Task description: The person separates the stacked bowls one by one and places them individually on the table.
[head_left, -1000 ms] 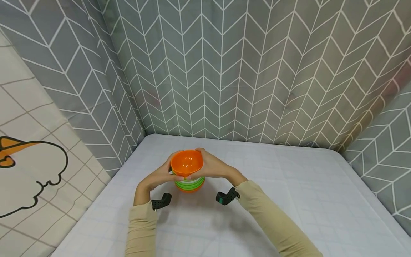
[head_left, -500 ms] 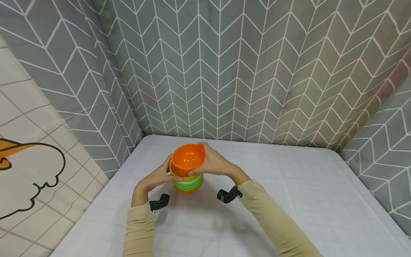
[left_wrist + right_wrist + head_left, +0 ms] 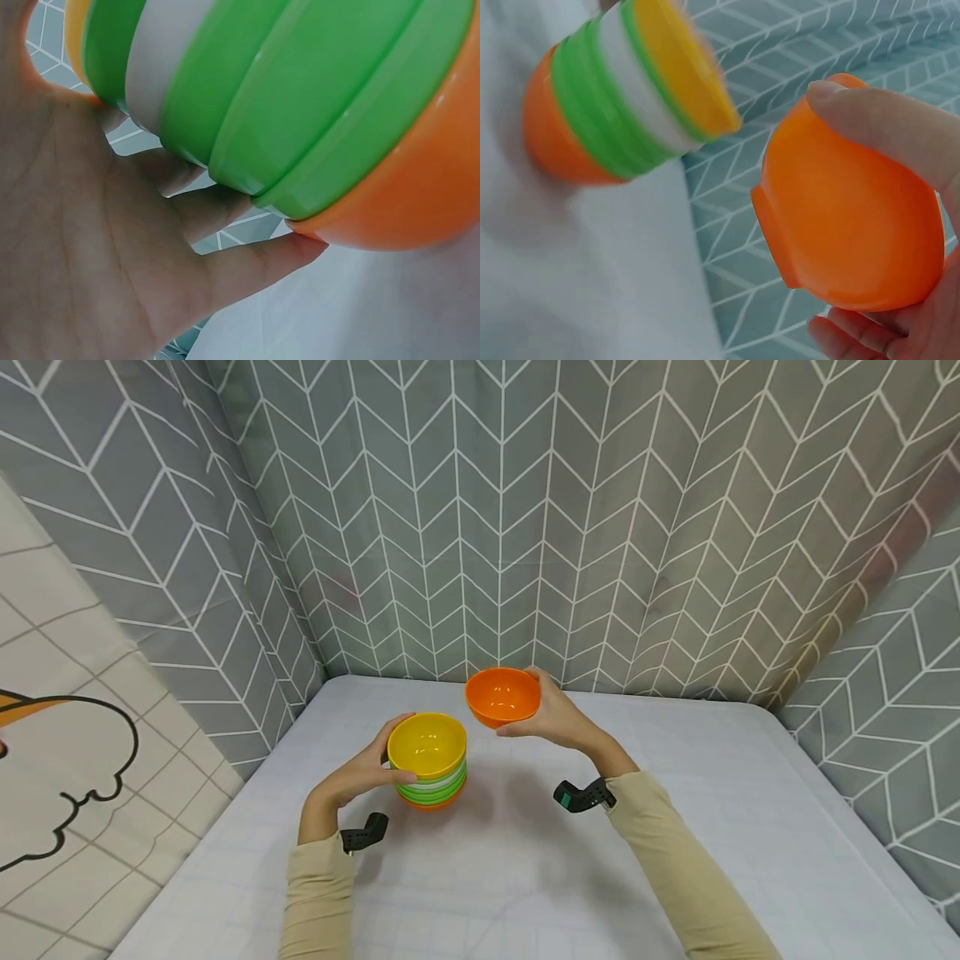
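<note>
My right hand (image 3: 551, 714) grips an orange bowl (image 3: 501, 695) by its side, in the air to the right of a stack of nested bowls. In the right wrist view the bowl's orange outside and foot (image 3: 840, 202) face the camera, with the thumb on its upper part. My left hand (image 3: 367, 772) holds the stack, thumb at the front and fingers around the far left side. On top of the stack is a yellow bowl (image 3: 427, 745). Below it show green bowls (image 3: 300, 97), a white bowl (image 3: 161, 64) and an orange bowl (image 3: 405, 191) at the bottom.
The stack stands on a table with a white cloth (image 3: 637, 827). Grey chevron-patterned curtains (image 3: 480, 527) close off the back and sides. A tiled panel with a cartoon drawing (image 3: 67, 777) hangs at left. Black straps with cameras (image 3: 581, 796) sit on both wrists.
My right hand has lifted the orange bowl off the stack and moved it to the right, uncovering the yellow bowl. The left hand stays on the stack.
</note>
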### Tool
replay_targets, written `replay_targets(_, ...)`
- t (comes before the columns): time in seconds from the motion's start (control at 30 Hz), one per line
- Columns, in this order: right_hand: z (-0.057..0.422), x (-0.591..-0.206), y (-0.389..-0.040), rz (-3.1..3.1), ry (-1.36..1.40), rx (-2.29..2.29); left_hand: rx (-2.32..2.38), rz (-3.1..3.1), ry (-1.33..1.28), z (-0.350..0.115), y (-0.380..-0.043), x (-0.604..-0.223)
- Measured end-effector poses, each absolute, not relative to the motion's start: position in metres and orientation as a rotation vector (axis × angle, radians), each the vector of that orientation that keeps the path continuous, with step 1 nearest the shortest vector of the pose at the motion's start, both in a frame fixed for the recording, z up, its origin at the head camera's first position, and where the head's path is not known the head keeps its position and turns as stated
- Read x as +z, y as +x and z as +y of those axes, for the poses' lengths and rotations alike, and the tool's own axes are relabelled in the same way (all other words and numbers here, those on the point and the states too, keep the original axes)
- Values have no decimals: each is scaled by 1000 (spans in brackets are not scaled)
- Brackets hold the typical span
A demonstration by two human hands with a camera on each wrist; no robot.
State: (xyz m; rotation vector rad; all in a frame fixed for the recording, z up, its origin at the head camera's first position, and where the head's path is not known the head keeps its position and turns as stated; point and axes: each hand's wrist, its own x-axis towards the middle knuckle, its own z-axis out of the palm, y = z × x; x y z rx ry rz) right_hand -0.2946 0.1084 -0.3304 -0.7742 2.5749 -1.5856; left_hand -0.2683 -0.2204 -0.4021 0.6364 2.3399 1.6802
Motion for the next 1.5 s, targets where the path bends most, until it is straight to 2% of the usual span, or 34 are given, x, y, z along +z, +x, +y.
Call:
replay_targets(0.4, 117, -400, -304, 2626, -595, -1545, 1681, 2343, 665, -221, -269, -403)
replay_targets(0.63, 116, -425, -304, 2620, -547, -1505, 1679, 2347, 665, -218, -269, -403)
replay_targets(1.23, 120, -440, -300, 2536, -571, -1541, 1675, 2349, 654, -221, -270, -403)
replay_targets(1.5, 122, -439, -299, 2639, -560, -1366, 1675, 2346, 655, -221, -270, -403)
